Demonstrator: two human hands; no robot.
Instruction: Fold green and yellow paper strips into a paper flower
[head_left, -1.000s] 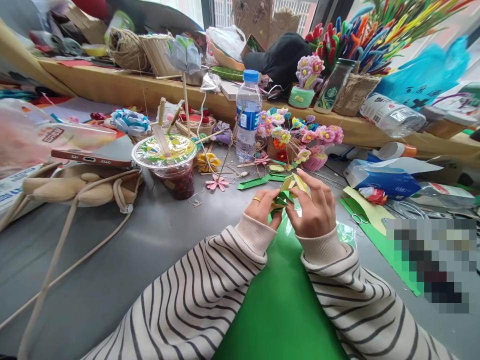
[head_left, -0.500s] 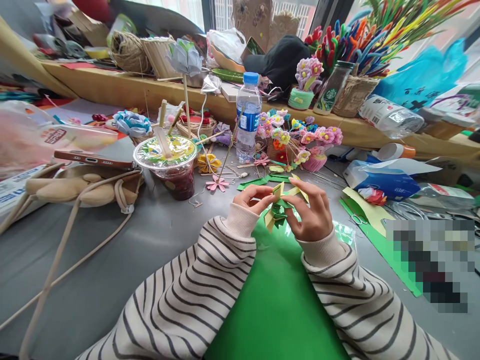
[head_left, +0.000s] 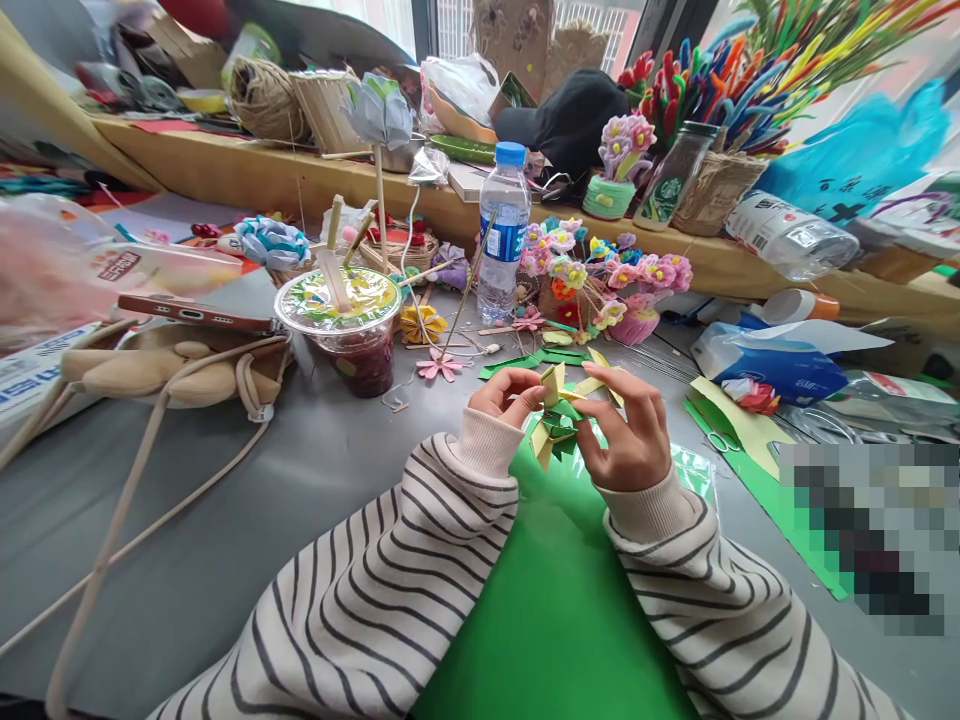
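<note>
Between my two hands is a folded paper piece [head_left: 559,418] in green and pale yellow, with several pointed flaps. My left hand [head_left: 504,396] pinches its left side between thumb and fingers. From the other side my right hand [head_left: 628,425] has its thumb and fingers closed on the piece's right edge. Part of the folds is hidden behind the fingers. Below them lies a large green paper sheet [head_left: 555,600], running toward me between my sleeves. Green paper strips [head_left: 536,360] rest just beyond the hands.
A lidded drink cup [head_left: 341,330] and a water bottle [head_left: 503,240] stand beyond my left hand. A beige bag [head_left: 172,375] with a phone [head_left: 196,312] on it lies at left. On the right are scissors [head_left: 721,441], a blue packet [head_left: 772,365] and green paper [head_left: 795,520].
My hands keep hold of the paper piece with only slight finger movement. The whole view has shifted a little, so things appear slightly further right.
</note>
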